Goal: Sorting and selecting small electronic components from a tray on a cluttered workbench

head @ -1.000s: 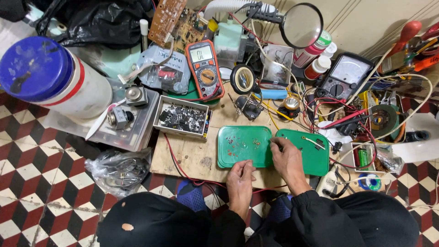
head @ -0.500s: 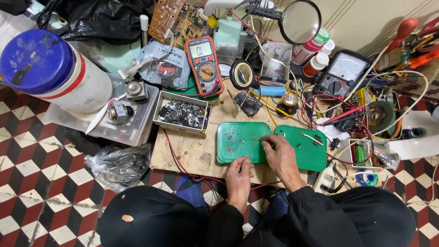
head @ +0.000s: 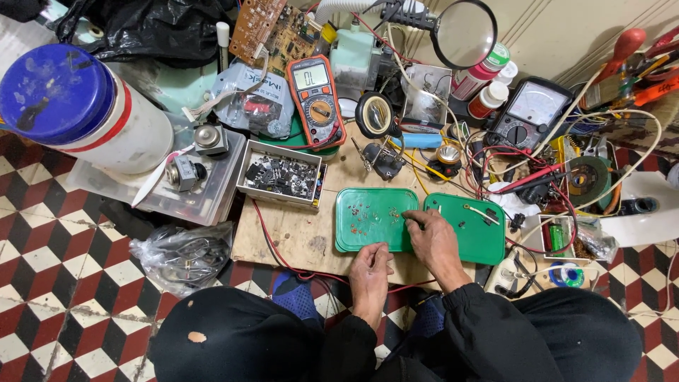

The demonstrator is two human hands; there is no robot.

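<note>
The left green tray (head: 368, 216) lies flat on my wooden board (head: 297, 230), speckled with tiny parts, and a second green tray (head: 474, 237) sits just beside it on the right. My right hand (head: 435, 240) rests across the seam between the 2 trays, fingertips drawn together over the small parts – whether they pinch one I cannot tell. My left hand (head: 371, 265) lies at the near edge of the left tray, fingers curled loosely, nothing visibly in it. Behind the trays stands a small box of dark components (head: 281, 177), then an orange multimeter (head: 316, 99) – beside it a roll of tape (head: 375, 114). Far left stands a white jar with a blue lid (head: 78, 106).
</note>
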